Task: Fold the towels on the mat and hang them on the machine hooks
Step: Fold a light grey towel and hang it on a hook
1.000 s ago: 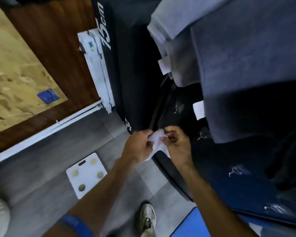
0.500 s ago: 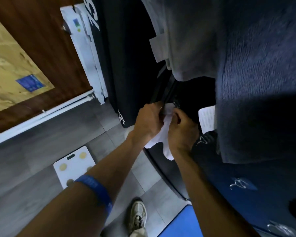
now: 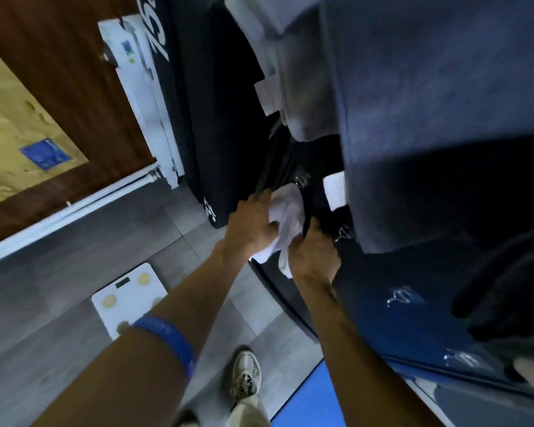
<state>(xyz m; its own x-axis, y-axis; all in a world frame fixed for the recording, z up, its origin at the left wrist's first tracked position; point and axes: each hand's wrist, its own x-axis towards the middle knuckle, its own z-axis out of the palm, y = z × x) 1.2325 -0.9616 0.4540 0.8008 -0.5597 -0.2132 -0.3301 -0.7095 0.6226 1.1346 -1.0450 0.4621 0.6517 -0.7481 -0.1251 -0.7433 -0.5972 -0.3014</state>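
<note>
A small white towel [image 3: 285,217] is bunched between both my hands against the dark machine panel [image 3: 379,303]. My left hand [image 3: 250,224] grips its left side, and my right hand [image 3: 315,254] holds its lower end. A metal hook [image 3: 301,180] sits just above the towel; another hook [image 3: 343,233] is right of my right hand. A grey towel [image 3: 305,97] and a dark blue towel [image 3: 438,118] hang higher on the machine. A strip of blue mat [image 3: 313,399] shows at the bottom.
A black upright pad marked "15cm" [image 3: 210,112] stands left of the hooks. A white bathroom scale [image 3: 130,297] lies on the grey tile floor. More hooks [image 3: 403,297] line the panel lower right. My shoe [image 3: 245,377] is below. A wooden wall with a white pipe is at left.
Both hands carried the white towel up to the machine panel beside the hook. The left hand now presses the towel's top near the hook while the right hand has dropped to its lower end.
</note>
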